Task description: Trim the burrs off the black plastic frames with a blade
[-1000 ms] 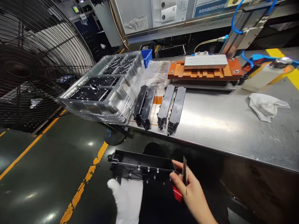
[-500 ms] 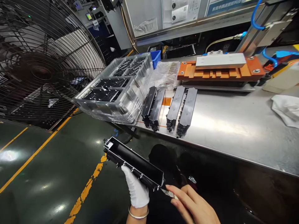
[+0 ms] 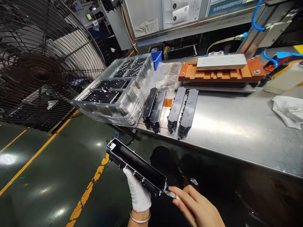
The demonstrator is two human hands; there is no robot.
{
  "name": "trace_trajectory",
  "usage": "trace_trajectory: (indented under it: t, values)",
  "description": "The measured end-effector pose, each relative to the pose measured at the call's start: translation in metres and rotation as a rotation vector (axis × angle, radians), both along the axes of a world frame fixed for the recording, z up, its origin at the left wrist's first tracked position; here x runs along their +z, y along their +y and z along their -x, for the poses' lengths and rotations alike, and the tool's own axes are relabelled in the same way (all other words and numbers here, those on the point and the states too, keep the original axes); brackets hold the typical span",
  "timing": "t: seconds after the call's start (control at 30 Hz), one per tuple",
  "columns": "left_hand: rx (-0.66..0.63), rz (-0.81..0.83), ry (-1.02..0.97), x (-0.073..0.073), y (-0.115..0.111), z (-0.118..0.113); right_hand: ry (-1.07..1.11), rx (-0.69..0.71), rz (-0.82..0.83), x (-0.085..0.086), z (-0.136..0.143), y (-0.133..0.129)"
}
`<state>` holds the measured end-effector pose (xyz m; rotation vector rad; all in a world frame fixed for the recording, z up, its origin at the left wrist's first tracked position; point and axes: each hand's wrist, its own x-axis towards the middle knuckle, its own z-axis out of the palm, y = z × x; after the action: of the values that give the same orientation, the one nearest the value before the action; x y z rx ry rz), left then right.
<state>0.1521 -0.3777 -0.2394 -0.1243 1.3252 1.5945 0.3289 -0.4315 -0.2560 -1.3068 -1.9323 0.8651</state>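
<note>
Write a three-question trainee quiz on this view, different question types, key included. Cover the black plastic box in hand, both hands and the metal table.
1. True or false: the white-gloved left hand supports the long black plastic box with its opening facing up.

2. How many long dark plastic blocks stand in a row on the shiny metal table, outside the clear plastic tray?
A) two
B) four
C) seven

3. Fill in: the right hand, holding a small, thin, metallic-looking tool by one end of the box, is ____ (bare or gloved).

Key: 1. True. 2. B. 3. Bare.
</note>
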Motion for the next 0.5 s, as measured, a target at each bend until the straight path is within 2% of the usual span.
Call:
trace_trajectory:
  t: [0.2, 0.37, 0.5]
  values:
    - [0.006, 0.085, 0.001, 0.0054, 0.0031, -0.0031, -0.046, -0.117, 0.014, -0.0043, -0.0023, 0.0037]
    - [0.014, 0.058, -0.019, 0.005, 0.0031, -0.0033, -0.008, 0.005, -0.015, -0.0022, -0.0019, 0.0023]
    - [0.003, 0.092, -0.071, 0.0046, 0.0024, -0.0007, -0.041, -0.046, -0.012, -0.0068, -0.0004, 0.0067]
